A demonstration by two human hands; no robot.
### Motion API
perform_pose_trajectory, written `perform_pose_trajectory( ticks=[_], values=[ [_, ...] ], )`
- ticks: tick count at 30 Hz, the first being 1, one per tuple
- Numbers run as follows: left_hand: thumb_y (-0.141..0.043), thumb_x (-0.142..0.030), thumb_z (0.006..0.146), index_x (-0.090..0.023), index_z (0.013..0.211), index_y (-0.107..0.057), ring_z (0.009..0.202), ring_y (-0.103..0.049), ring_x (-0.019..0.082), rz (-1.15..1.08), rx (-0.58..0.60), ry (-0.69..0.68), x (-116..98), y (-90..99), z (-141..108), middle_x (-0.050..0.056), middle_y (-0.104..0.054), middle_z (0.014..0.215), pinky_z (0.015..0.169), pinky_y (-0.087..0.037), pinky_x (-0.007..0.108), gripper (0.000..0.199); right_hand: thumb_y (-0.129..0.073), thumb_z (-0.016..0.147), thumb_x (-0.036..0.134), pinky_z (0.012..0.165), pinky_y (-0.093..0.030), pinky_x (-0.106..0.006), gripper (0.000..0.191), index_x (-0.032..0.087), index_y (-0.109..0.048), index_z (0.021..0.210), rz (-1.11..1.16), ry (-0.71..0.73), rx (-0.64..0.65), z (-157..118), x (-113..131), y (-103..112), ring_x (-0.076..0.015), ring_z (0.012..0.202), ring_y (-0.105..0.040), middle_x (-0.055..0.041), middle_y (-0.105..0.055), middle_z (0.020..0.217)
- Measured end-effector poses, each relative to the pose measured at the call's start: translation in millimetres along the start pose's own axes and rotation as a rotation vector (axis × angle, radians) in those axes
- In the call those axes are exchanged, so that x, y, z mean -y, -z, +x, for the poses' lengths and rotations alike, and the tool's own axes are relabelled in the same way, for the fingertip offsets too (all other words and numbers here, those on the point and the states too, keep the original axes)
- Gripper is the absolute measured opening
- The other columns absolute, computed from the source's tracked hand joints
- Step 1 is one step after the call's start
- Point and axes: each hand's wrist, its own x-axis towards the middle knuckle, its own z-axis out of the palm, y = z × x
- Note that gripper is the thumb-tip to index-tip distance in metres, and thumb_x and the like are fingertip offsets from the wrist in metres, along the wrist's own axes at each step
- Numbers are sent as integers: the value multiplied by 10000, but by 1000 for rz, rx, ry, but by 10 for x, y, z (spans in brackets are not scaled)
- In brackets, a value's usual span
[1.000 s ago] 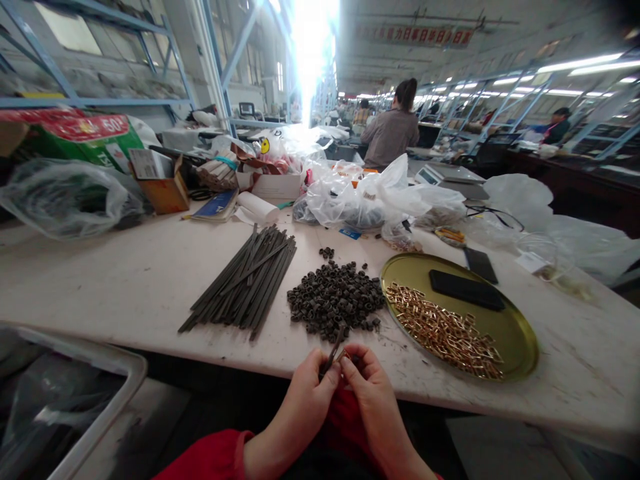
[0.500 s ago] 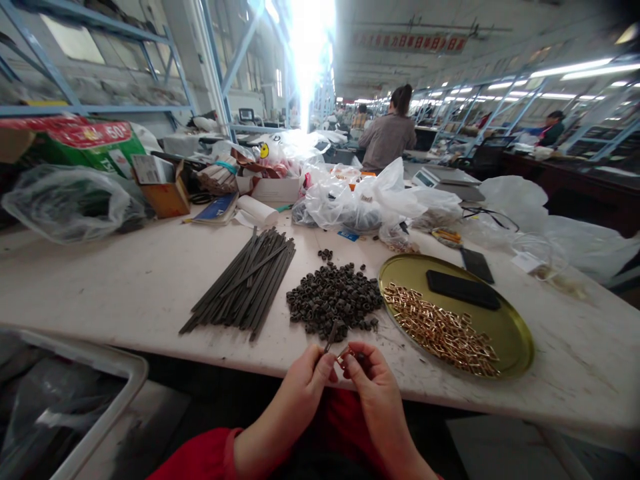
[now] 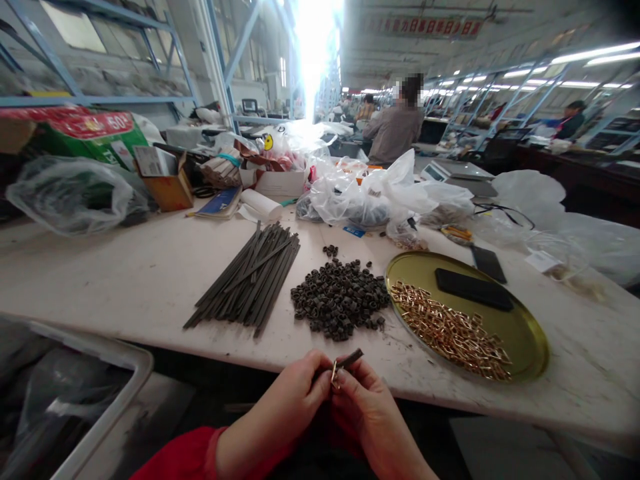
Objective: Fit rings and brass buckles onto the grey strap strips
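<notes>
My left hand (image 3: 300, 385) and my right hand (image 3: 367, 397) are closed close together in front of the table edge. Between the fingertips is a small gold buckle (image 3: 334, 375), with a dark strap (image 3: 351, 359) at it. The strap's end sticks out to the right over my right fingers, and my left fingers hide part of it. My right thumb presses at the buckle. Beyond my hands lie a heap of small dark loops (image 3: 345, 297) and a bundle of dark strips (image 3: 245, 280). To the right, several gold buckles (image 3: 450, 333) lie in a round tray (image 3: 533, 340).
A black phone (image 3: 473, 289) lies in the tray, another dark phone (image 3: 489, 264) behind it. Plastic bags (image 3: 370, 197), a notebook (image 3: 219, 202) and a small box (image 3: 167, 183) line the table's back. A white bin (image 3: 143, 363) stands lower left. A person (image 3: 397, 127) sits farther off.
The strap has swung from pointing up between my hands to pointing right across my right fingers. The buckle now stands upright at the strap. The view has shifted slightly.
</notes>
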Motion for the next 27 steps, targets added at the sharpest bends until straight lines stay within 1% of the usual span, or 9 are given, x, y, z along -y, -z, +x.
perform_pose_trajectory(
  ticks=[4,9,11,14,15,17,20,24,27],
  values=[
    [-450,-244,812,-161,809,-487,695,-518,149,-159,25,43,11,-39,-22,10,-562,737,656,-406,249,91,-699,718,297,596,-462,-244,196,193,-595,848,-128,119,18,-16,-79,-4,-115,599,-571,22,-627,688],
    [-488,-334,798,-160,787,-480,592,-466,120,-320,56,78,56,-64,-75,-11,-521,667,570,-376,234,175,-635,760,362,571,-443,-228,187,192,-573,805,-354,266,-35,-32,-96,-13,-112,589,-530,28,-596,674],
    [-507,-354,781,-161,766,-478,569,-449,112,-351,19,89,66,-82,-85,-19,-515,638,548,-359,225,196,-631,755,351,578,-452,-234,168,199,-571,794,-508,378,-102,-34,-111,9,-125,608,-537,24,-595,685],
    [-529,-371,741,-168,706,-459,552,-447,110,-396,-26,118,47,-97,-89,-29,-503,591,537,-349,221,218,-616,763,282,613,-462,-253,74,219,-583,786,-783,630,-173,-68,-117,71,-149,647,-555,12,-597,704],
    [-529,-373,728,-171,692,-452,539,-443,108,-411,-29,136,34,-95,-91,-35,-497,573,529,-344,220,219,-599,776,259,646,-466,-265,49,228,-601,813,-867,700,-148,-92,-102,91,-161,682,-568,1,-613,733],
    [-525,-371,712,-175,676,-446,512,-430,102,-419,-37,174,8,-83,-98,-44,-488,541,513,-331,218,214,-550,809,229,757,-461,-303,157,251,-633,940,-998,761,-37,-153,-42,116,-195,818,-593,-36,-660,866],
    [-523,-353,704,-176,664,-449,503,-428,100,-358,-44,205,-10,-59,-126,-46,-494,517,520,-332,220,196,-494,847,249,869,-419,-337,255,284,-634,1058,-1044,665,120,-231,98,105,-223,971,-575,-51,-669,1015],
    [-521,-353,705,-174,673,-456,518,-440,101,-321,-21,220,15,-56,-169,-48,-499,544,517,-342,217,193,-588,795,317,691,-446,-273,140,266,-667,899,-892,336,282,-239,231,50,-175,739,-573,-3,-647,799],
    [-520,-323,706,-168,670,-468,557,-457,109,-268,-39,189,61,-78,-181,-39,-513,588,519,-341,211,167,-695,702,295,589,-397,-226,106,234,-642,770,-787,151,304,-198,253,45,-125,618,-496,43,-565,656]
  ],
)
